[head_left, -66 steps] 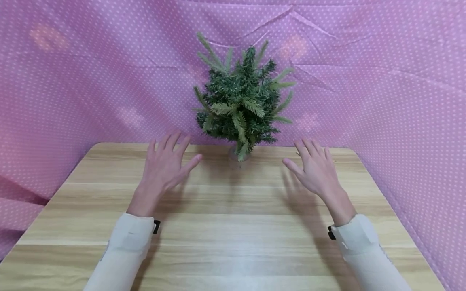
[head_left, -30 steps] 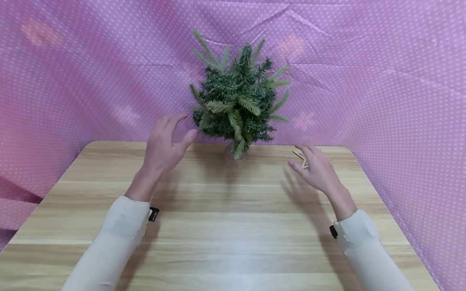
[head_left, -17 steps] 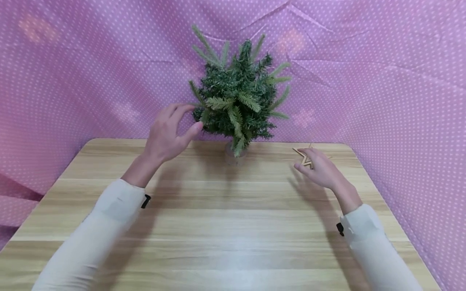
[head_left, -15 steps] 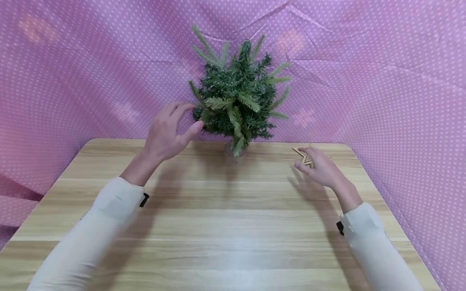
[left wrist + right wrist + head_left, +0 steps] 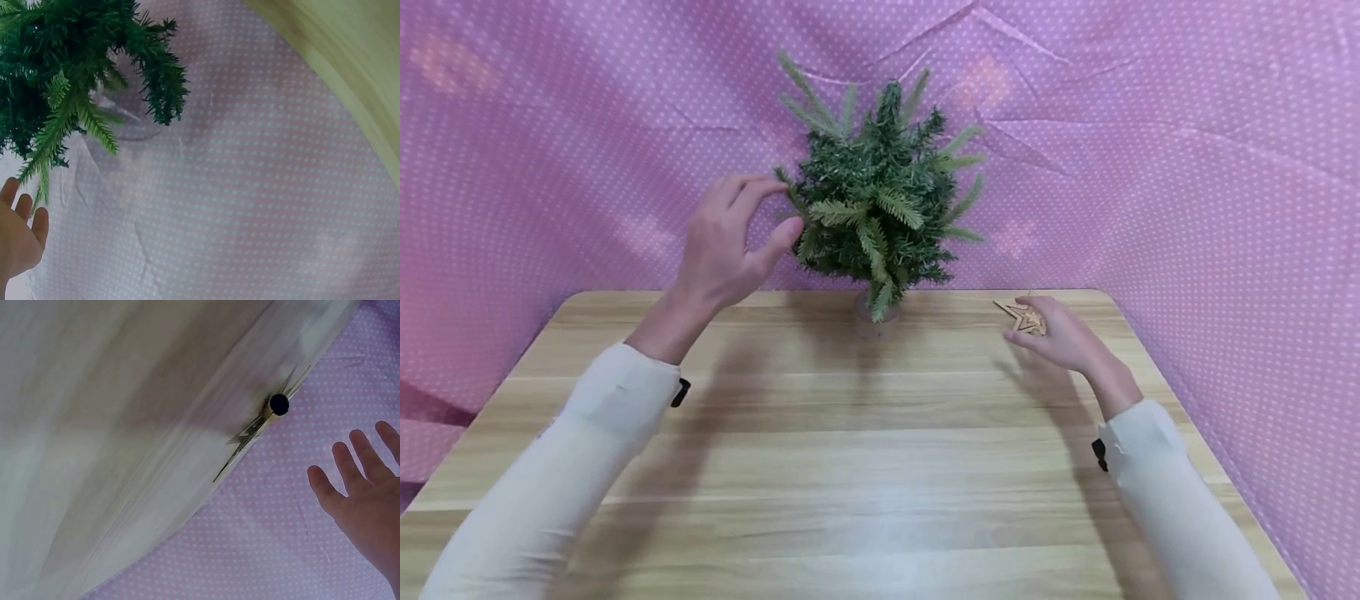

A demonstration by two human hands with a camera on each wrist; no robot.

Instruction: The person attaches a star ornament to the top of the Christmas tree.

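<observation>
In the head view a small artificial Christmas tree (image 5: 872, 192) stands on the wooden table at its far edge. My left hand (image 5: 718, 246) is raised at the tree's left side, thumb and fingers parted by the outer branches. Its fingertips (image 5: 40, 219) come close to a light green sprig in the left wrist view; contact cannot be told. To the right, a gold star tree topper (image 5: 1022, 317) lies near the far edge, partly hidden behind my right hand (image 5: 1063, 335). The right wrist view shows this hand with spread fingers, apart from the star's round dark-mouthed tube (image 5: 279, 405).
The wooden table (image 5: 850, 467) has a light plank pattern and rounded far corners. A pink dotted cloth (image 5: 1225, 208) hangs behind and on both sides. The tree has a clear base (image 5: 874, 321).
My left hand has risen from above the table to the tree's left branches. My right hand has shifted slightly rightward with its fingers drawn closer, uncovering more of the star.
</observation>
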